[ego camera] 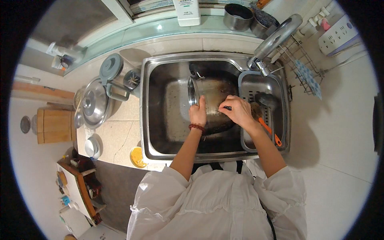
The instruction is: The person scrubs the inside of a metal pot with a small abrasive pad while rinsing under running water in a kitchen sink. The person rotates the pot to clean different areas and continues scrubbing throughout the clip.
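A metal pot (215, 90) lies tipped on its side in the stainless steel sink (171, 123). Its shiny rim faces left, and brown and dark stains cover its outer wall. My left hand (198, 114) grips the pot near the rim, with the thumb along its wall. At the pot's right part, my right hand (238, 111) pinches a small dark object (227, 108); what it is cannot be made out. A black handle with a wire loop (196, 72) shows at the pot's far side.
A grey-rimmed drain basket (248, 144) holds a black ladle (265, 100) and an orange-handled tool (274, 135). The faucet (276, 39) leans over it. Left of the sink are a lidded steel pot (93, 102), a grey-lidded jug (112, 67) and a yellow-filled bowl (138, 156).
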`<state>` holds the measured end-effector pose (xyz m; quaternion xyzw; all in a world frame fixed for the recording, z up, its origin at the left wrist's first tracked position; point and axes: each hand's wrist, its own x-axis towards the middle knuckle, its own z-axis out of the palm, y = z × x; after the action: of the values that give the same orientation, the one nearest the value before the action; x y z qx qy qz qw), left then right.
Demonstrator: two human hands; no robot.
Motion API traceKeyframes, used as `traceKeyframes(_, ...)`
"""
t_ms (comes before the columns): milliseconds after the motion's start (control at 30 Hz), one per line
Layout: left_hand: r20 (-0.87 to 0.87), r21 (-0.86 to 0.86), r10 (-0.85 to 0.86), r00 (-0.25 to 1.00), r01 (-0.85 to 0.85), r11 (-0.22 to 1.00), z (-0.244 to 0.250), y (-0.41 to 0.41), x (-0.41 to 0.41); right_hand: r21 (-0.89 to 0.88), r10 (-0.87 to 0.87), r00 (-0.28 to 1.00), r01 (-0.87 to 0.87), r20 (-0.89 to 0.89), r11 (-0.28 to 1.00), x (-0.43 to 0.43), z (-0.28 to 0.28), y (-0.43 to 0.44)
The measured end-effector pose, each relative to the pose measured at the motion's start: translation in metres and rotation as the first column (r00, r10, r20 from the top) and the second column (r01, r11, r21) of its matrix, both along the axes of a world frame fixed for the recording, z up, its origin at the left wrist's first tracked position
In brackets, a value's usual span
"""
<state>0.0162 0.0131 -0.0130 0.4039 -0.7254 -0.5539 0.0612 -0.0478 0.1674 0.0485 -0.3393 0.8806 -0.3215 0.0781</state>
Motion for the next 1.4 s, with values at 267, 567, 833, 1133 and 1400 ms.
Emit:
traceKeyframes(267, -0.029, -0.031, 0.017, 0.999, -0.017, 0.999, -0.001, 0.001, 0.001, 0.036, 0.005, 0.998, -0.002, -0.066, 0.999, 0.004, 0.004, -0.018)
traceKeyframes(567, -0.005, -0.023, -0.006, 1.000, 0.006, 1.000, 0.001, 0.001, 0.000, 0.113, 0.021, 0.998, -0.014, -0.064, 0.994, 0.000, 0.004, -0.018)
traceKeyframes(833, -0.089, 0.034, 0.031, 0.996, -0.028, 0.999, 0.006, 0.005, 0.000, 0.108, -0.021, 0.998, 0.028, -0.063, 0.994, 0.001, -0.003, -0.016)
traceKeyframes(1133, -0.038, -0.038, 0.014, 0.999, -0.015, 0.999, -0.005, 0.001, -0.001, 0.130, -0.041, 0.999, 0.040, 0.004, 0.991, 0.001, 0.006, -0.016)
traceKeyframes(1400, -0.084, -0.015, 0.021, 0.996, -0.022, 1.000, -0.008, 0.003, -0.001, 0.197, -0.060, 0.998, 0.051, 0.037, 0.979, -0.003, 0.009, -0.012)
